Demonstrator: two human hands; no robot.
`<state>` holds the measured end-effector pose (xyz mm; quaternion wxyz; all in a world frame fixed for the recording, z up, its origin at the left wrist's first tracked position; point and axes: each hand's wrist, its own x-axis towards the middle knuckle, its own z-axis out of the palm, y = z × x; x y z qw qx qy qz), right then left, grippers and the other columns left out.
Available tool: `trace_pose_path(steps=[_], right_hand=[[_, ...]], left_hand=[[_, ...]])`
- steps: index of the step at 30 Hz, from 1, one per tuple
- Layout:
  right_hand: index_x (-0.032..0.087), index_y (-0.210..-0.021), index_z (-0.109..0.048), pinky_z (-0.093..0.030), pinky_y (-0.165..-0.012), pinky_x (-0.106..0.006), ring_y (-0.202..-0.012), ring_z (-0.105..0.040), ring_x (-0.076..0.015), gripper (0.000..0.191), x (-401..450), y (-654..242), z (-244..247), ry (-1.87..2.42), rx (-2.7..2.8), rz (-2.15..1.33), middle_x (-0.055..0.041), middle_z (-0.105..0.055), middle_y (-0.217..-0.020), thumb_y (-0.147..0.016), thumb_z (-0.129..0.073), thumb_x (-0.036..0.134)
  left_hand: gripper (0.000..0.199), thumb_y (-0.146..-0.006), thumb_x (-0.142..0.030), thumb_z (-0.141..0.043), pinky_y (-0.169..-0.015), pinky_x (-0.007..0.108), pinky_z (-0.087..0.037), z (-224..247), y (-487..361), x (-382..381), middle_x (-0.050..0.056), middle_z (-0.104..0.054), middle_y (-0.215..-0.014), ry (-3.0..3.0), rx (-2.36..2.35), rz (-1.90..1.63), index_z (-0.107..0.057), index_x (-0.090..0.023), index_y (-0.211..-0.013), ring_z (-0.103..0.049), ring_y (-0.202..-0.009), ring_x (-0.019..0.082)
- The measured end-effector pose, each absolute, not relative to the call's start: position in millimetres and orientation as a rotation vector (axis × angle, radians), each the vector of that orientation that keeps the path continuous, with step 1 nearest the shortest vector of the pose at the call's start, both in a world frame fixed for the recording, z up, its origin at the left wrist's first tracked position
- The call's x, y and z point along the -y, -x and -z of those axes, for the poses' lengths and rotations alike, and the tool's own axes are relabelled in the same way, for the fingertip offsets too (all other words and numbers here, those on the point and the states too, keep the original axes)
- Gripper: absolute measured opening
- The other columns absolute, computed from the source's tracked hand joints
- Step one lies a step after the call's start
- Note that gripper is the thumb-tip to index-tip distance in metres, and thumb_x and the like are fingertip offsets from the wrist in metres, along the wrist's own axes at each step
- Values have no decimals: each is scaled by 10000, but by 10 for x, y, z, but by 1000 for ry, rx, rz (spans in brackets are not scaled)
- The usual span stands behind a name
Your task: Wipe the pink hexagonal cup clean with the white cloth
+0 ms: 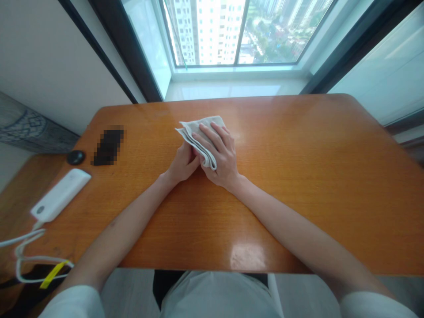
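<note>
A folded pale grey cloth [203,132] is held above the middle of the wooden table [298,176], its layered edges facing left and toward me. My right hand [220,154] grips it from the right, with the fingers laid across its top face. My left hand [185,163] is at the cloth's near left side, its thumb pointing to the right hand. The left fingers go partly out of sight under the cloth. Both hands are close together.
On the table's left side are a pixelated dark rectangle [107,146], a round black object [76,157] and a white power bank [61,194] with a white cable [20,258]. A yellow strip [53,274] lies by the cable. The window [235,35] is beyond the far edge.
</note>
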<state>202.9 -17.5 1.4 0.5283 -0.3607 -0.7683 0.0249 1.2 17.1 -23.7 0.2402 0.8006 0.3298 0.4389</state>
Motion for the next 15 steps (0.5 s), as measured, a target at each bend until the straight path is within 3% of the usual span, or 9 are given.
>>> trace_pose_path(steps=[6,11,13,15], right_hand=[[334,-1708,-626,-559,-1356,-631,-1549,-701,-329,604,48,-2027,101,1065,1459,-315,-126,-757,-1648,-1230,-404,627],[417,-1725,-623,-378,-1479,-709,-1749,-519,-382,568,130,-2013,37,835,1799,-69,-60,-648,-1795,-1205,-480,596],[401,-1719,-623,-412,-1466,-689,-1718,-559,-367,564,106,-2023,48,855,1744,-113,-69,-669,-1772,-1213,-463,593],[356,-1691,-639,-518,-1400,-646,-1618,-655,-339,563,52,-2035,86,978,1573,-239,-103,-733,-1687,-1229,-421,594]], left_hand=[[808,-1177,-711,-602,-1309,520,-579,139,-35,-142,193,-574,-1785,-2280,-959,-1187,-357,-243,-1790,-674,-1572,352],[714,-1213,-720,-515,-1113,510,-685,210,-16,-166,151,-760,-1490,-2242,-914,-1196,-397,-224,-1714,-812,-1230,300],[714,-1213,-712,-528,-1132,502,-676,197,-18,-163,156,-746,-1526,-2243,-930,-1184,-395,-226,-1719,-806,-1278,304],[758,-1197,-705,-577,-1225,511,-637,156,-24,-151,182,-663,-1677,-2268,-956,-1186,-366,-237,-1756,-747,-1453,336]])
